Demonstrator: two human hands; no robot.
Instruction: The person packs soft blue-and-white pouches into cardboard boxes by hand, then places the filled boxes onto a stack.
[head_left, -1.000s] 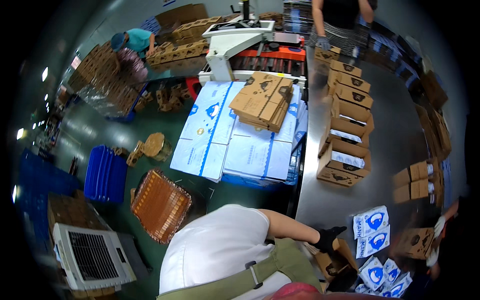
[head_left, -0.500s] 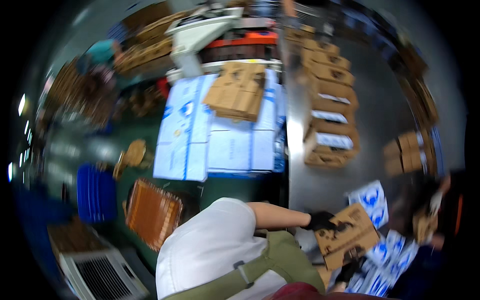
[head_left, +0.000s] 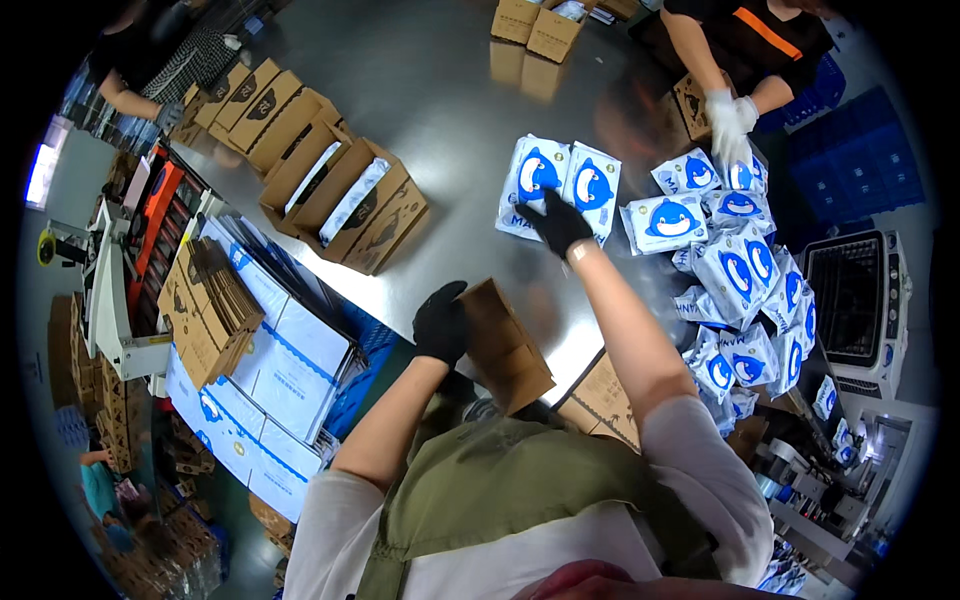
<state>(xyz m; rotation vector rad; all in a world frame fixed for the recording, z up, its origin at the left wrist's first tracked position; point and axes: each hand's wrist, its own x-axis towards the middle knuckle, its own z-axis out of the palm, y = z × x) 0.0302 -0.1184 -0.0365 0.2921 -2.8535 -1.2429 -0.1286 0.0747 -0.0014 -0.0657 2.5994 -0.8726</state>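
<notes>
My left hand [head_left: 442, 325], in a black glove, grips the edge of a small brown cardboard box [head_left: 515, 350]. The box is opened out and tilted, close to my apron. My right hand [head_left: 560, 225], also black-gloved, reaches forward with its fingers spread on a white soft pack [head_left: 528, 172] printed with a blue whale. A second such pack [head_left: 594, 192] lies beside it, partly behind the hand. Flat folded cardboard [head_left: 605, 400] lies under my right forearm.
Heaped whale packs [head_left: 735, 270] are at the right. Opposite, a co-worker's white-gloved hands [head_left: 732, 120] work near a box. A row of open boxes [head_left: 375, 215], some holding packs, stands left on the metal table [head_left: 450, 130]. Folded boxes [head_left: 210, 310] lie on white cartons [head_left: 280, 370].
The view has swung to the right. Earlier, both hands were at a flat folded box; now my left holds an opened-out box and my right touches a pack.
</notes>
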